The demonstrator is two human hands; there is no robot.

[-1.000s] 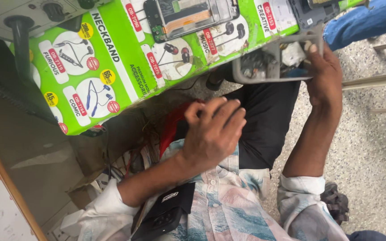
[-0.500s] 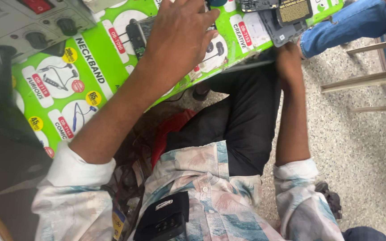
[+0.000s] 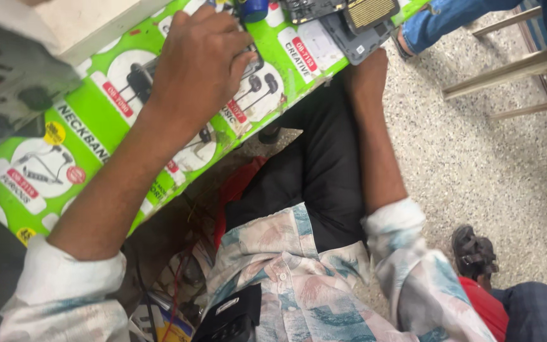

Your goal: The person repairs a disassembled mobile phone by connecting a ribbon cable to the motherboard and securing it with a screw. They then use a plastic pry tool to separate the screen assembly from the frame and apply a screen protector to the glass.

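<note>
L fingers (image 3: 213,38) curled, grip unclear, on green printed worktop (image 3: 90,142); R hand hidden; speckled floor (image 3: 476,171)

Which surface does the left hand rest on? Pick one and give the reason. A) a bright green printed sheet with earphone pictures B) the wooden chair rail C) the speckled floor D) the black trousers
A: the left hand lies palm down on the green printed sheet that covers the work surface, well above the speckled floor and the black trousers.
</note>
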